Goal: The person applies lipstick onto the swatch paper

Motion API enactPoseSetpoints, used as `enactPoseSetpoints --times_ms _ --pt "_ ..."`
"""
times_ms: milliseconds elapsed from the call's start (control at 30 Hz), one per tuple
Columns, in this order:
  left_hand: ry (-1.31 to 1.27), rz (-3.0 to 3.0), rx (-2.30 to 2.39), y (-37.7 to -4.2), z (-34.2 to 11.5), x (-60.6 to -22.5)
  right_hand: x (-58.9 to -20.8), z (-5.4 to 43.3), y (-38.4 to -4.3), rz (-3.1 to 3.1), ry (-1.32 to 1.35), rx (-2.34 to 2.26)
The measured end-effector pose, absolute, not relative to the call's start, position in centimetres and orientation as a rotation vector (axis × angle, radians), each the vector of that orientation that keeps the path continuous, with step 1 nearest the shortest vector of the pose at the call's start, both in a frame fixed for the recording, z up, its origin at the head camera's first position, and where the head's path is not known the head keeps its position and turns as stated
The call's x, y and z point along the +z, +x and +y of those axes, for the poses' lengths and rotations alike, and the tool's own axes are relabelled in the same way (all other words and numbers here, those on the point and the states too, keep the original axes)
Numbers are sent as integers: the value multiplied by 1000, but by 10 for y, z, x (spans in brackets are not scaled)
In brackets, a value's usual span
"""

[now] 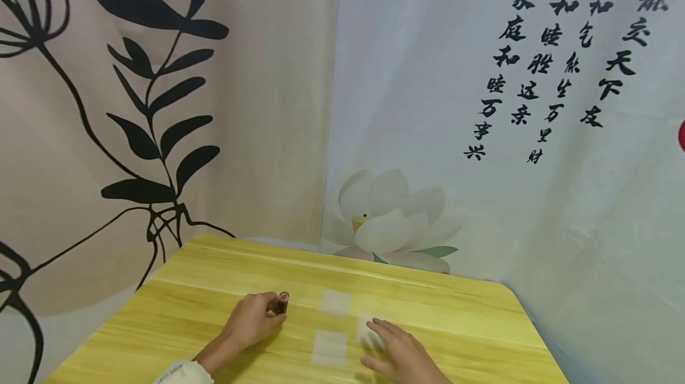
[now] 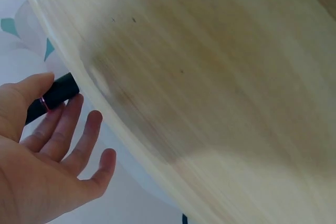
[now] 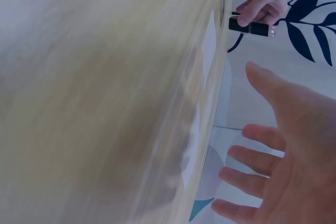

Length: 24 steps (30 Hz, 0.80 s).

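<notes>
My left hand is over the left part of the yellow wood-grain table. Between its thumb and first fingers it pinches a small black lipstick tube with a thin pink ring round it. The other fingers spread away from the tube in the left wrist view. From the right wrist view, the lipstick tube lies across the fingers and has a shiny end. My right hand holds nothing; its fingers are spread and slightly bent above the table, near a white square.
Two more pale squares lie flat on the table, a near one and a far one. Behind the table's far edge hangs a cloth backdrop printed with dark leaves, a white lotus and writing.
</notes>
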<state>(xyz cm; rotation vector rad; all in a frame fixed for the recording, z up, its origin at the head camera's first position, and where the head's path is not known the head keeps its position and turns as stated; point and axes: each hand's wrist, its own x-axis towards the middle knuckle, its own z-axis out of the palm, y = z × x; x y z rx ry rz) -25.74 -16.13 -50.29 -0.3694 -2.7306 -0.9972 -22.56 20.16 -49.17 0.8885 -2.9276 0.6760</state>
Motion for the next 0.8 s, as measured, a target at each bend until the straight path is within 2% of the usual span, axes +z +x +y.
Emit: enactPoseSetpoints --times_ms 400,800 --pt "-457 -2700 -1065 -248 -142 -491 -490 199 -226 -2910 906 667" --pt "-682 -2669 -1010 -239 -110 -478 -486 193 -223 -2864 870 757"
